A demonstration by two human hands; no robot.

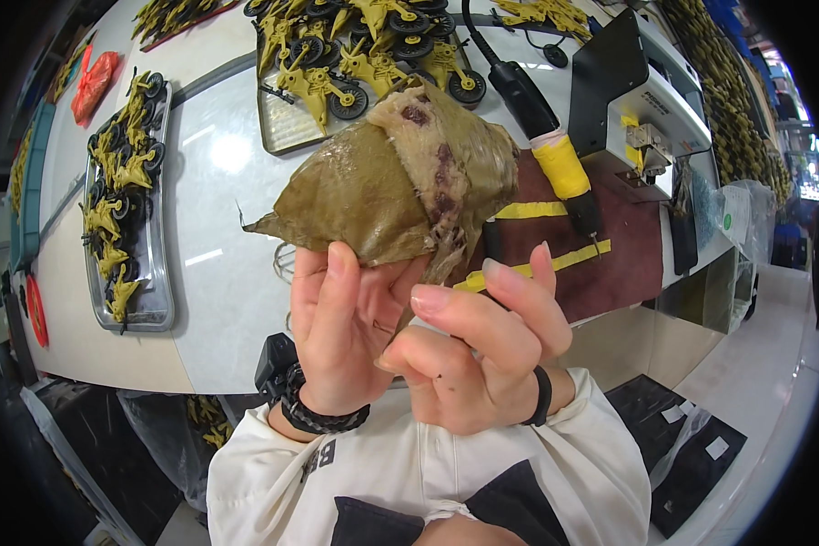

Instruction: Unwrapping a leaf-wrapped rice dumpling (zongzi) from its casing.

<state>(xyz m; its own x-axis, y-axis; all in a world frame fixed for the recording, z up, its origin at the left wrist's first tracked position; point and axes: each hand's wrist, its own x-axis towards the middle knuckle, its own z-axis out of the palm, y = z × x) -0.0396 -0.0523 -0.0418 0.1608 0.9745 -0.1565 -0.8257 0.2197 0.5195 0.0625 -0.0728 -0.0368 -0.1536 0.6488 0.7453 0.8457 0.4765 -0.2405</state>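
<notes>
Your left hand (344,314) holds the part-opened zongzi (359,191) from six o'clock; your right hand (478,355) pinches its leaf tail (442,262); a yellow-taped tool (561,166) lies at three o'clock.

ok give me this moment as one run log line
left hand: holds leaf-wrapped parcel | right hand: at leaf strip | wrap: partly open, pale filling showing | beyond: tray, yellow parts

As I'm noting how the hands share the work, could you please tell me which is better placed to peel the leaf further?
Probably the right hand: it seems to pinch the loose leaf strip, while the left hand is occupied supporting the leaf-wrapped rice dumpling from below.
</notes>
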